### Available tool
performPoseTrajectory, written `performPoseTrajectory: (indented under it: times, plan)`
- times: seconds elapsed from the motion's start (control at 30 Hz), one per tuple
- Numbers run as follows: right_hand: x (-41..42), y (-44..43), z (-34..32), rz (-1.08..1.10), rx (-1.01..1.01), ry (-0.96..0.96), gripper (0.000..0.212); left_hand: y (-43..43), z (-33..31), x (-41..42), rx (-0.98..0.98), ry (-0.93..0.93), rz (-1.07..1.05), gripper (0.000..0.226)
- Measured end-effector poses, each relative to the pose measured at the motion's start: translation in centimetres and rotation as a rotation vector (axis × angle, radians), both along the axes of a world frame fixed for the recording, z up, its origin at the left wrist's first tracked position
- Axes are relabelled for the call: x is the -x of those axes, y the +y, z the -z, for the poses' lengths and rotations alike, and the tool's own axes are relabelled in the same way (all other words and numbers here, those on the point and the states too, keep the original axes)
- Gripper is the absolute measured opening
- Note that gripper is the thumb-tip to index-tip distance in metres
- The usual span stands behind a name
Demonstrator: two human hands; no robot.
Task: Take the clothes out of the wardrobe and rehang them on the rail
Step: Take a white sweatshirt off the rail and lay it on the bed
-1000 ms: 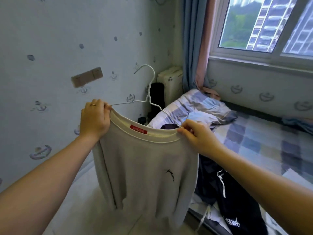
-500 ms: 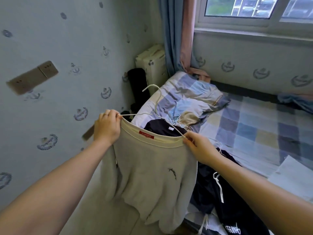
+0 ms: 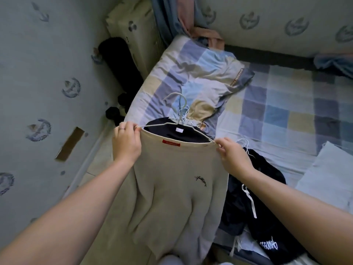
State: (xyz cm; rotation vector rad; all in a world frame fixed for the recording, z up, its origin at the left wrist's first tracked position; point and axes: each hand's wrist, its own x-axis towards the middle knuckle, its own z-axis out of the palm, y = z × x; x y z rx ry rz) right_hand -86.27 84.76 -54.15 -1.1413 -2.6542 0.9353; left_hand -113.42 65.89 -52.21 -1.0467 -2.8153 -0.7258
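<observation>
Beige sweatshirt point(image 3: 172, 188) on white wire hanger point(image 3: 180, 121), held up over edge of bed point(image 3: 286, 121), left hand point(image 3: 126, 144) gripping left shoulder and hanger end, right hand point(image 3: 233, 159) pinching right shoulder at other end, black clothes point(image 3: 254, 207) heaped on bed just beside, checked pillow point(image 3: 200, 73) behind
</observation>
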Motion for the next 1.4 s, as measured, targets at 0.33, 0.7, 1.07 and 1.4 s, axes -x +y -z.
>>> performPoseTrajectory:
  times: [0.33, 0.7, 1.07, 1.4]
  plan:
    - [9.7, 5.7, 17.7, 0.255, -0.044, -0.216, 0.031, 8.5, 19.2, 9.5, 0.138, -0.129, 0.199, 0.018]
    - [15.8, 9.5, 32.8, 0.427, 0.05, -0.289, 0.047, 14.4, 31.7, 10.9, 0.244, -0.325, 0.321, 0.032]
    - [10.1, 3.7, 24.7, 0.145, 0.057, -0.468, 0.063, 9.3, 25.2, 5.3, 0.557, -0.37, 0.293, 0.066]
    - [3.4, -0.8, 10.3, -0.206, -0.021, -0.499, 0.063, 0.8, 11.6, -5.1, 0.568, -0.48, 0.121, 0.073]
